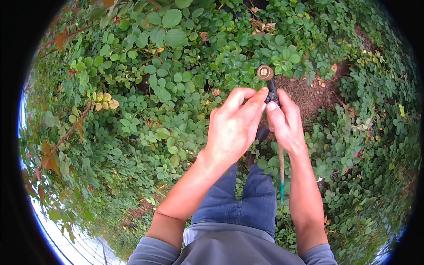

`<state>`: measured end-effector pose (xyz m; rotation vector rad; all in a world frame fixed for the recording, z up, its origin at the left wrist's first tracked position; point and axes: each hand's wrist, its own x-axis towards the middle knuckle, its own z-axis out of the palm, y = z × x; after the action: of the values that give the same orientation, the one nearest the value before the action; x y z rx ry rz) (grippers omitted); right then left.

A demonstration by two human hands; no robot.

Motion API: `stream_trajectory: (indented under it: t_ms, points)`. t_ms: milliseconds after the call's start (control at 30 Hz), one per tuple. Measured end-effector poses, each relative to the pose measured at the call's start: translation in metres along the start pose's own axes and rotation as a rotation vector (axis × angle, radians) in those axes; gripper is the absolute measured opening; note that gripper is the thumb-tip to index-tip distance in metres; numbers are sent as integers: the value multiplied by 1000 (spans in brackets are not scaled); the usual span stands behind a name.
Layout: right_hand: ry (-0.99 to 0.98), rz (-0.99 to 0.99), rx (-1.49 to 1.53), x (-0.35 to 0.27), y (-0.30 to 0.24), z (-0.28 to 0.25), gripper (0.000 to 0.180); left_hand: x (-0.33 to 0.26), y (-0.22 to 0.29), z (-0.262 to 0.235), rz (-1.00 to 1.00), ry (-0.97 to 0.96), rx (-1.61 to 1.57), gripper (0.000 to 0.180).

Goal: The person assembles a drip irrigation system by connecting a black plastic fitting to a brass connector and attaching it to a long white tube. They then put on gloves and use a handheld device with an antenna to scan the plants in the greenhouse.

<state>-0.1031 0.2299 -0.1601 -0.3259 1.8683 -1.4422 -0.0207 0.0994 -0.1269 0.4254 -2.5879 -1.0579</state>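
Above leafy groundcover [145,101], left hand [232,128] and right hand [287,126] both grip one brass-tipped hose nozzle [267,79].

soft daylight, sharp centre; fisheye-bent, dark rim

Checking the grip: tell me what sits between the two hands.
In the head view, a black nozzle body with a brass tip sits between the left hand and right hand, pinched by both.

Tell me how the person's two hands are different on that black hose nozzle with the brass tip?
The left hand shows its broad back and lies over the black hose nozzle with the brass tip from the left; the right hand is turned narrower, on the right side. The left hand's fingertips reach higher than the right's. Both are bare and touch the nozzle.
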Motion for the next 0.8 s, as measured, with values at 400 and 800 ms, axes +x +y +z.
stream_trajectory:
  t_ms: [400, 800]
  points:
    - [21, -32, -34, 2, 1, 1, 27, 2, 5, -5, -49, -45, -64, 28]
    - [-19, -25, -53, 4, -1, -3, 30, 4, 10, -3, -117, -6, -72, 26]
